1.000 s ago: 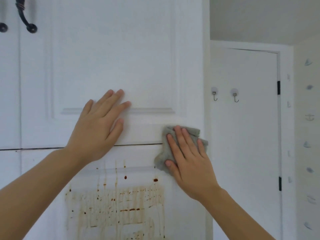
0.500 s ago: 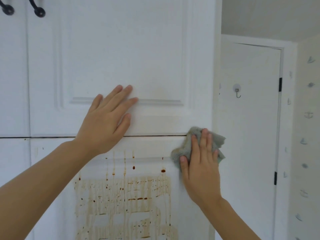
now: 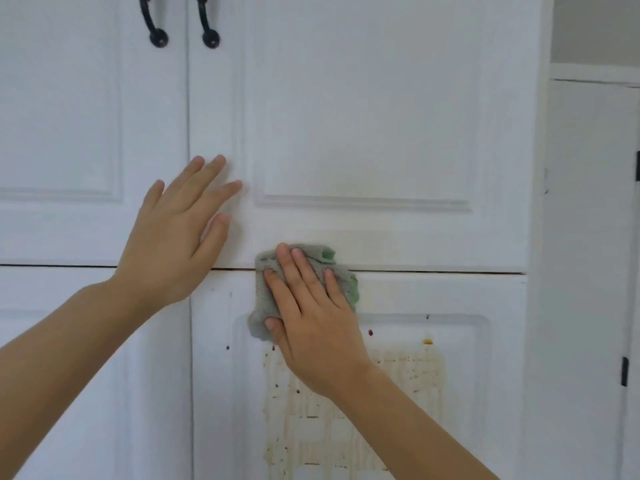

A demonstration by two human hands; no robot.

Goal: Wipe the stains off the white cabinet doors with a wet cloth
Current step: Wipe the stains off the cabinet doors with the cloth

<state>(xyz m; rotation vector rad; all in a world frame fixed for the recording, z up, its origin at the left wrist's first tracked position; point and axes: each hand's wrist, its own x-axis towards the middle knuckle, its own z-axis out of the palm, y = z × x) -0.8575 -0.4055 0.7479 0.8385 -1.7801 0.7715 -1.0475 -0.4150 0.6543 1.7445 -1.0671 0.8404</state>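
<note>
- Head view: the right hand [image 3: 313,318] lies flat with straight fingers pressing a crumpled grey cloth with a green underside [image 3: 273,271] against the white panelled cabinet doors; nothing is pinched.
- That cloth straddles the thin dark horizontal gap [image 3: 433,271] between the upper right door [image 3: 363,116] and the lower right door [image 3: 502,375], near the frame's centre, with its green edge peeking out at 3 o'clock of the fingers.
- At 9 o'clock of the cloth, the left hand [image 3: 176,237] rests open, fingers spread, on the upper right door's left edge, just beside the vertical seam [image 3: 189,116].
- Bare white door surface extends from the cloth toward 12 and 3 o'clock, as far as the cabinet's right edge [image 3: 535,168].
- At 6 o'clock of the cloth, a pale brownish streaked stain patch [image 3: 408,393] covers the lower panel, with small dark red and yellow spots around it.
- Two curved black metal handles [image 3: 157,26] hang at 11 o'clock, one either side of the seam.
- A white room door with black hinges [image 3: 588,237] stands at 3 o'clock.
</note>
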